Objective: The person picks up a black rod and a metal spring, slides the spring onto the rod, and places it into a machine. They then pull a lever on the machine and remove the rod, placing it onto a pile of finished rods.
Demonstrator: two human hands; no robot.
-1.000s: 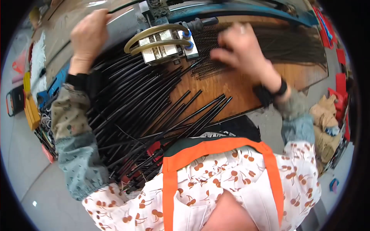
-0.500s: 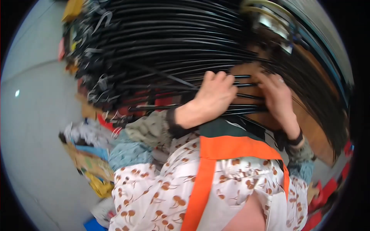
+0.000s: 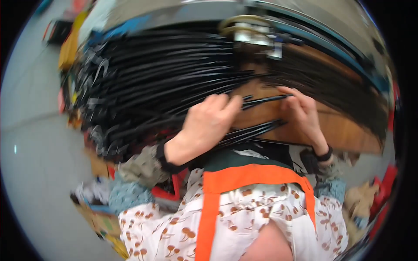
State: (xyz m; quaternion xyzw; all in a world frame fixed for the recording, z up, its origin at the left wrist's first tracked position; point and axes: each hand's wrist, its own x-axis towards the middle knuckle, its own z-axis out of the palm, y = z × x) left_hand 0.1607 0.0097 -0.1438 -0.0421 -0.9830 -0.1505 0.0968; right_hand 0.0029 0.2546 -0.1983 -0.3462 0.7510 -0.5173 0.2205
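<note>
A thick bundle of long, glossy black tubes (image 3: pixel 161 74) lies side by side across the work surface. My left hand (image 3: pixel 209 119) is closed round some of the nearest ones, and its fingers hide where it grips. From it a single black tube (image 3: pixel 263 101) runs out to the right. At that tube's end, the thumb and fingers of my right hand (image 3: pixel 301 111) are closed in a pinch. Several more tube ends (image 3: pixel 257 129) stick out below, between the hands and close to my orange-edged apron (image 3: pixel 252 176). Motion blurs the tubes.
Under the tube ends is a brown wooden board (image 3: pixel 344 128). Thin dark strands (image 3: pixel 331 80) spread over its far right part. A yellowish ring-shaped fitting with shiny metal parts (image 3: pixel 250 32) stands at the back. Cartons and cloth (image 3: pixel 93 193) lie at the lower left.
My view has shifted, and the tubes now slant up to the right. My left hand has moved left and down, farther from the right. The right fingers have come together on a tube end.
</note>
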